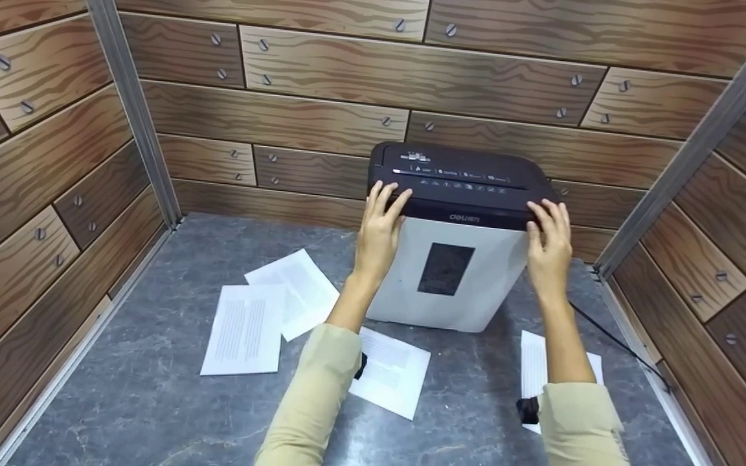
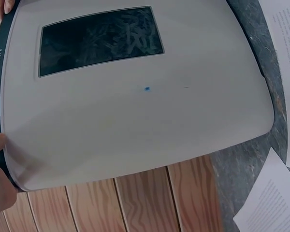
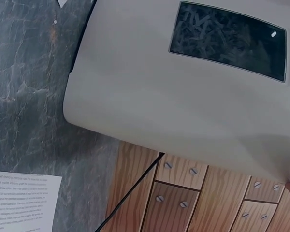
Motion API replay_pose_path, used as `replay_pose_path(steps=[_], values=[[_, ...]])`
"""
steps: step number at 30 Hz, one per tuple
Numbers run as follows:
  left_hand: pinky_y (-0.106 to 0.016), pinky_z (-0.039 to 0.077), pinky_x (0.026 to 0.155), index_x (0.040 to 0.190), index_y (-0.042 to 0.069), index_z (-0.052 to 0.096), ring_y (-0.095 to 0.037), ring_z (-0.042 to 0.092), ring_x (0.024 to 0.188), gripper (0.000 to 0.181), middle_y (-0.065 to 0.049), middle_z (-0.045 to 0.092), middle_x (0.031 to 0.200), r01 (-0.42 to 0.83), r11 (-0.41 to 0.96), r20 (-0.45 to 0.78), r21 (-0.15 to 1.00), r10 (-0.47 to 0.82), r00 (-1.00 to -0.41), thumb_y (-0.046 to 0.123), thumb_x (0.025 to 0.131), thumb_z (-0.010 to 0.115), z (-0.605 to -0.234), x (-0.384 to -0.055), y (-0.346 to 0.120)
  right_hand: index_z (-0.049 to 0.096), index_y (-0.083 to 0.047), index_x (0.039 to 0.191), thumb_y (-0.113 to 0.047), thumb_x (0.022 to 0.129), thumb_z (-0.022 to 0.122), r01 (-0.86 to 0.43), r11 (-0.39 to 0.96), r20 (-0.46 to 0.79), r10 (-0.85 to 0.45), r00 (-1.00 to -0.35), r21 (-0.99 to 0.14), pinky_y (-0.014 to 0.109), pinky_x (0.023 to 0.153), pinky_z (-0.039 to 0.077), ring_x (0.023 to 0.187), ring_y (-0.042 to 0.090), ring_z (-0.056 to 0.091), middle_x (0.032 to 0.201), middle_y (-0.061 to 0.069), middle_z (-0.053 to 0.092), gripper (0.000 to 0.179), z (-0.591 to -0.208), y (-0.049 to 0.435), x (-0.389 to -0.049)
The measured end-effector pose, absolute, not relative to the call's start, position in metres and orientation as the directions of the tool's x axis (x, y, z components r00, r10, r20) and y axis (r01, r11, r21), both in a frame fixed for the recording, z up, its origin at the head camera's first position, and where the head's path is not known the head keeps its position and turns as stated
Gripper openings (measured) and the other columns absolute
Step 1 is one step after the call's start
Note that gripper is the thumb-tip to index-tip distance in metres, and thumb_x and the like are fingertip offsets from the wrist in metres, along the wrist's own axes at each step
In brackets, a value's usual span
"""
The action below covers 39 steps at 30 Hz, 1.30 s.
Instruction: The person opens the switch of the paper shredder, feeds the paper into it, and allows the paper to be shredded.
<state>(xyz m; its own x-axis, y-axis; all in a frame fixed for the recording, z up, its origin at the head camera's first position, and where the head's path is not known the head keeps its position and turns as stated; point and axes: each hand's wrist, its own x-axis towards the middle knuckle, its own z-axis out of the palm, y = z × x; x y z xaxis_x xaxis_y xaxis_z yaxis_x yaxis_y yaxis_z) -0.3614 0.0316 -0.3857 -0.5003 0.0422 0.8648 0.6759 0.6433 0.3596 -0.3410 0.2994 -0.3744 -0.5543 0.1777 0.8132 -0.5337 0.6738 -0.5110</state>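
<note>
A paper shredder [image 1: 496, 272] with a white body and a dark lid [image 1: 470, 168] stands toward the back of the floor. My left hand [image 1: 378, 236] grips the lid's front left corner, fingers over the top edge. At the front right corner, my right hand [image 1: 549, 249] holds the lid the same way, its thumb against the front. Paper shreds show behind the dark window [image 3: 227, 38] in the right wrist view. Only part of the left hand [image 2: 1, 191] appears at the edge of the left wrist view.
Two overlapping printed sheets [image 1: 243, 330] lie left of the shredder. Another sheet [image 1: 395, 375] lies in front, and one more [image 1: 531, 369] is partly hidden under my right forearm. A black cord [image 1: 619, 340] runs along the right. Wood-patterned walls [image 1: 321, 77] enclose the grey floor.
</note>
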Motion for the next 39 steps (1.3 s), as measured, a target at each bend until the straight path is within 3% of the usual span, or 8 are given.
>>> replay_pose_path(steps=[4, 8, 12, 16, 20, 25, 32, 39], values=[[-0.029, 0.022, 0.107, 0.124, 0.008, 0.057, -0.027, 0.025, 0.133, 0.043, -0.011, 0.044, 0.134, 0.672, 0.634, 0.853, 0.383, 0.038, -0.521, -0.004, 0.083, 0.062, -0.386, -0.350, 0.030, 0.060, -0.001, 0.118, 0.004, 0.085, 0.059, -0.501, 0.684, 0.796, 0.198, -0.572, -0.530, 0.031, 0.108, 0.015, 0.133, 0.026, 0.023, 0.131, 0.016, 0.048, 0.033, -0.373, 0.291, -0.331], [-0.027, 0.030, 0.103, 0.120, 0.005, 0.059, -0.029, 0.033, 0.129, 0.046, -0.013, 0.044, 0.135, 0.671, 0.618, 0.843, 0.409, 0.026, -0.538, -0.010, 0.078, 0.063, -0.402, -0.329, 0.027, 0.063, 0.000, 0.112, 0.010, 0.081, 0.060, -0.528, 0.664, 0.818, 0.236, -0.524, -0.530, 0.032, 0.107, 0.021, 0.129, 0.028, 0.032, 0.130, 0.015, 0.049, 0.032, -0.383, 0.276, -0.316], [-0.032, 0.039, 0.097, 0.116, 0.005, 0.060, -0.029, 0.046, 0.117, 0.044, -0.013, 0.051, 0.125, 0.597, 0.666, 0.762, 0.447, 0.066, -0.644, -0.006, 0.074, 0.069, -0.441, -0.306, 0.022, 0.065, 0.004, 0.099, 0.017, 0.078, 0.058, -0.590, 0.623, 0.835, 0.207, -0.509, -0.514, 0.035, 0.097, 0.037, 0.109, 0.030, 0.052, 0.110, 0.016, 0.061, 0.026, -0.415, 0.257, -0.302], [-0.041, 0.042, 0.092, 0.117, 0.002, 0.058, -0.033, 0.049, 0.111, 0.047, -0.017, 0.053, 0.121, 0.458, 0.747, 0.523, 0.482, 0.174, -0.834, 0.005, 0.073, 0.075, -0.488, -0.284, 0.013, 0.065, 0.004, 0.096, 0.014, 0.080, 0.056, -0.526, 0.596, 0.697, 0.080, -0.713, -0.607, 0.037, 0.080, 0.049, 0.087, 0.030, 0.060, 0.096, 0.015, 0.064, 0.021, -0.464, 0.235, -0.293], [-0.058, 0.031, 0.096, 0.121, -0.001, 0.054, -0.045, 0.037, 0.119, 0.056, -0.025, 0.045, 0.127, 0.262, 0.800, 0.176, 0.540, 0.197, -0.965, 0.013, 0.072, 0.077, -0.530, -0.269, 0.006, 0.066, 0.000, 0.100, 0.004, 0.083, 0.059, -0.401, 0.656, 0.448, -0.105, -0.888, -0.640, 0.043, 0.076, 0.049, 0.086, 0.031, 0.060, 0.099, 0.014, 0.064, 0.019, -0.515, 0.215, -0.289], [-0.069, 0.021, 0.094, 0.123, 0.001, 0.054, -0.051, 0.026, 0.124, 0.063, -0.027, 0.039, 0.133, 0.081, 0.862, -0.017, 0.501, 0.103, -0.995, 0.015, 0.067, 0.080, -0.565, -0.262, 0.005, 0.062, 0.002, 0.105, -0.005, 0.077, 0.068, -0.384, 0.764, 0.294, -0.262, -0.919, -0.519, 0.052, 0.087, 0.042, 0.100, 0.039, 0.053, 0.106, 0.020, 0.059, 0.029, -0.563, 0.200, -0.290], [-0.069, 0.024, 0.093, 0.122, 0.002, 0.055, -0.048, 0.027, 0.125, 0.067, -0.025, 0.040, 0.133, 0.065, 0.879, -0.013, 0.472, 0.081, -0.997, 0.015, 0.062, 0.083, -0.578, -0.256, 0.012, 0.052, 0.004, 0.121, -0.019, 0.073, 0.077, -0.221, 0.867, 0.096, -0.200, -0.975, -0.447, 0.057, 0.092, 0.035, 0.111, 0.044, 0.045, 0.117, 0.024, 0.051, 0.059, -0.586, 0.194, -0.285], [-0.064, 0.031, 0.091, 0.122, 0.000, 0.054, -0.047, 0.034, 0.121, 0.067, -0.028, 0.041, 0.129, 0.041, 0.879, 0.014, 0.476, 0.040, -0.999, 0.014, 0.063, 0.082, -0.576, -0.250, 0.014, 0.059, 0.005, 0.110, -0.017, 0.067, 0.081, -0.209, 0.913, 0.110, -0.181, -0.977, -0.352, 0.054, 0.084, 0.042, 0.103, 0.043, 0.049, 0.109, 0.025, 0.053, 0.053, -0.583, 0.195, -0.280]])
